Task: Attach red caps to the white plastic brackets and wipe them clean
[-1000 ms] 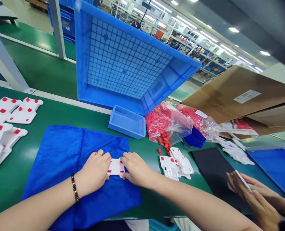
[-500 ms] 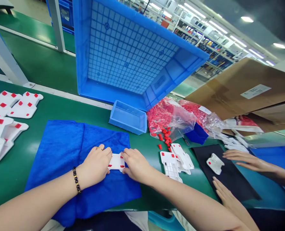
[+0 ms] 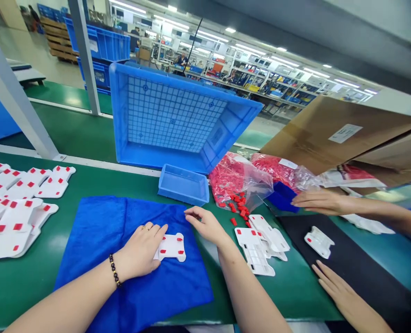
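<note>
A white plastic plate with red pads (image 3: 174,247) lies on the blue cloth (image 3: 150,296). My left hand (image 3: 139,249) grips its left end, fingers over the top and thumb along the near side, hiding that part. Off to the plate's right, my right hand (image 3: 205,225) hovers apart from it over the cloth's edge, fingers loosely bent and nothing visible in them. Beyond that hand are loose small red pieces (image 3: 240,203) and a few white plates (image 3: 254,249) on the green table.
Many white plates with red pads (image 3: 18,226) are stacked at left. A small blue tray (image 3: 183,185) stands before a large tilted blue crate (image 3: 172,120). Bags of red pieces (image 3: 233,175) and a cardboard box (image 3: 330,134) sit behind. A co-worker's hands (image 3: 344,291) flank a white plate (image 3: 319,241) on a black mat.
My right hand has let go of the plate and lifted away to the right. My left hand stays on it. The co-worker's far hand has moved toward the blue bin, and the view has tilted up.
</note>
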`<state>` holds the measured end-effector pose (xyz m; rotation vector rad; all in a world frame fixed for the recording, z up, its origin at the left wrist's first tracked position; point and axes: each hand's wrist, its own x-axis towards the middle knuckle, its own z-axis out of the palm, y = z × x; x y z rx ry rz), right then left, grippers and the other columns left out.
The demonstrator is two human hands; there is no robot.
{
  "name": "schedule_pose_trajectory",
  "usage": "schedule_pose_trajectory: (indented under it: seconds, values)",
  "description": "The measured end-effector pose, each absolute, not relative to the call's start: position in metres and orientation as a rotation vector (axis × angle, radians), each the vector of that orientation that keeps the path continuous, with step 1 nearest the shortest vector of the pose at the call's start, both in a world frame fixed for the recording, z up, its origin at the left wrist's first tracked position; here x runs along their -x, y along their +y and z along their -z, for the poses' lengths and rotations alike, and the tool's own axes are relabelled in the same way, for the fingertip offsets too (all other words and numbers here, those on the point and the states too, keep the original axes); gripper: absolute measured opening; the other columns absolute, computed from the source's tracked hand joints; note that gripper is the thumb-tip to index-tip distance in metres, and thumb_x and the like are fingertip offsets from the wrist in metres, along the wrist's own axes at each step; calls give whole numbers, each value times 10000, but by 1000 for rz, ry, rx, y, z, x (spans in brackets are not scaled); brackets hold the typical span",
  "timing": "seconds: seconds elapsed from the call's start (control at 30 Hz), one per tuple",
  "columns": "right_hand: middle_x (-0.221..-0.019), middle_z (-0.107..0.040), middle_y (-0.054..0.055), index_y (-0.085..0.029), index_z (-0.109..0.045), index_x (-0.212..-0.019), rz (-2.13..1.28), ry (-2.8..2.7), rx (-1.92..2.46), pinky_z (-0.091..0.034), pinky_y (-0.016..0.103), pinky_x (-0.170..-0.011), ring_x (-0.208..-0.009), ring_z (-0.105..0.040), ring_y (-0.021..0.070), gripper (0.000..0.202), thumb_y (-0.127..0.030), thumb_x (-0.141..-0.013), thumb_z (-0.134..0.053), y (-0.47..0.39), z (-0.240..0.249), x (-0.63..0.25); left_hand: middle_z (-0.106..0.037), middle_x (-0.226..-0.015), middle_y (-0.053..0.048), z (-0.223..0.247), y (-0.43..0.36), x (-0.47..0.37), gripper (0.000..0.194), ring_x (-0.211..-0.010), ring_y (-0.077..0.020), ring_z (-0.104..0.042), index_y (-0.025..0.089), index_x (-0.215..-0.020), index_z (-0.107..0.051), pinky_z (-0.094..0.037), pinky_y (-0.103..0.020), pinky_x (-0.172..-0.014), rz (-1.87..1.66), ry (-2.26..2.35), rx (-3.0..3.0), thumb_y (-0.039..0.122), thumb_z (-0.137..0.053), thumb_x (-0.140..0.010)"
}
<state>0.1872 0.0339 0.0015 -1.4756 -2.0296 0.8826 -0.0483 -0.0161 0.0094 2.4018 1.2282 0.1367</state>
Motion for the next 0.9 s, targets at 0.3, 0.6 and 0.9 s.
schedule_pose_trajectory:
  seconds: [0.3, 0.6, 0.9]
  values:
    - [-853, -633, 42, -192, -634, -878, -780, -2034, 1417, -426, 275, -735, -795, -574, 159, 188, -209, -804, -462, 47, 33, -188, -396, -1317, -114, -12, -8, 46, 793, -1235, -309, -331, 208, -1340, -282, -274, -457, -1028, -380, 1230, -2021, 274, -606, -619]
    - [-758, -619, 41, -185, -609, -768, -734, -2058, 1430, -398, 257, -640, -697, -554, 158, 189, -214, -794, -425, 48, 33, -181, -500, -1053, -42, -11, -2, 48, 757, -911, -174, -534, 222, -1295, -286, -423, -345, -886, -613, 1202, -1766, 274, -632, -624]
    - [-761, -629, 31, -215, -576, -774, -815, -2131, 1445, -418, 288, -648, -699, -572, 187, 273, -409, -809, -388, 49, 53, -186, -462, -1151, -104, -14, -14, 55, 789, -1087, -260, -430, 179, -1277, -341, -353, -392, -955, -831, 1659, -2013, 338, -655, -571]
